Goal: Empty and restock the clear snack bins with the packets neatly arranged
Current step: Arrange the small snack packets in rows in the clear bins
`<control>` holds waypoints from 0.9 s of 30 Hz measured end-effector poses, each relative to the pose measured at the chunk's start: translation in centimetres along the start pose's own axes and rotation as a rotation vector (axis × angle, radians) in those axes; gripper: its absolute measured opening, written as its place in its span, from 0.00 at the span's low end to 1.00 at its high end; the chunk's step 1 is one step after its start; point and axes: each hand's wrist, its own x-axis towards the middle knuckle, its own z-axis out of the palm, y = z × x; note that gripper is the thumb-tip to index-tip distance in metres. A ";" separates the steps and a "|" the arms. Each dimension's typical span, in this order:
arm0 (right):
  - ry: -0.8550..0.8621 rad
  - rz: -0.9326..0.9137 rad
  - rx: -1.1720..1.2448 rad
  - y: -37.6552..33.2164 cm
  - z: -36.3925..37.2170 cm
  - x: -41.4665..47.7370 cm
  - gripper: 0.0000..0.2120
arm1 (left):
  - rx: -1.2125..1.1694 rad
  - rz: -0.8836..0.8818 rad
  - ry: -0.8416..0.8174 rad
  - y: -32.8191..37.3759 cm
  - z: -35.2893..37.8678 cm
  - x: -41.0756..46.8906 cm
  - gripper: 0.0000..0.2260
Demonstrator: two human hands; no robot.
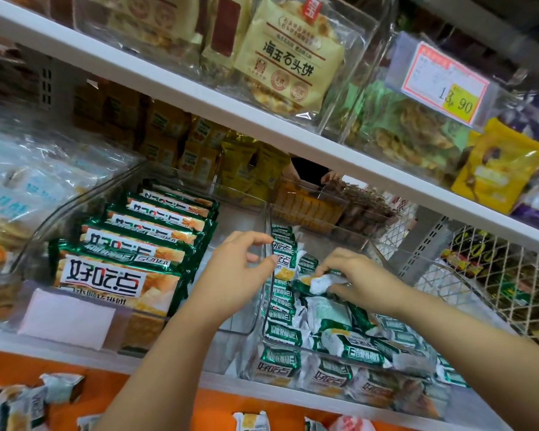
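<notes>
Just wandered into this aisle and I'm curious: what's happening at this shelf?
A person is restocking a clear bin with small green packets. The right hand pinches one packet over the loose pile; the left hand is at the upright row along the bin's left wall. The neighbouring bin of bigger packets is already neatly lined up.

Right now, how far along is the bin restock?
Left bin looks done: large packets stacked neatly. In hand: right hand pinches a small packet in the right bin, left hand at its upright row. Left: jumbled packets there, loose packets below.
</notes>
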 end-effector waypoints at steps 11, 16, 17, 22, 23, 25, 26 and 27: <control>0.109 0.061 0.557 -2.3 0.5 0.1 0.08 | -0.002 -0.003 0.009 0.1 0.0 -0.1 0.12; 0.229 0.093 0.558 -2.5 1.4 2.5 0.15 | -0.005 -0.010 0.002 0.1 0.0 -0.1 0.11; 0.233 0.096 0.579 -2.5 1.8 3.1 0.16 | -0.004 -0.009 0.002 0.1 0.0 -0.1 0.11; 0.256 0.117 0.417 -2.2 3.8 4.5 0.12 | -0.009 -0.009 0.003 0.1 0.0 0.0 0.11; 0.271 0.107 0.363 -2.2 3.9 4.6 0.12 | -0.007 -0.007 0.003 0.1 0.0 0.0 0.11; 0.280 0.086 0.292 -2.1 4.0 4.8 0.12 | -0.003 -0.005 0.001 0.0 0.0 0.0 0.11; 0.269 0.083 0.262 -2.0 4.0 4.9 0.11 | -0.003 -0.006 0.000 0.0 0.0 0.0 0.11; 0.249 0.076 0.222 -2.0 3.8 4.8 0.11 | -0.006 -0.008 0.000 0.1 0.0 0.0 0.11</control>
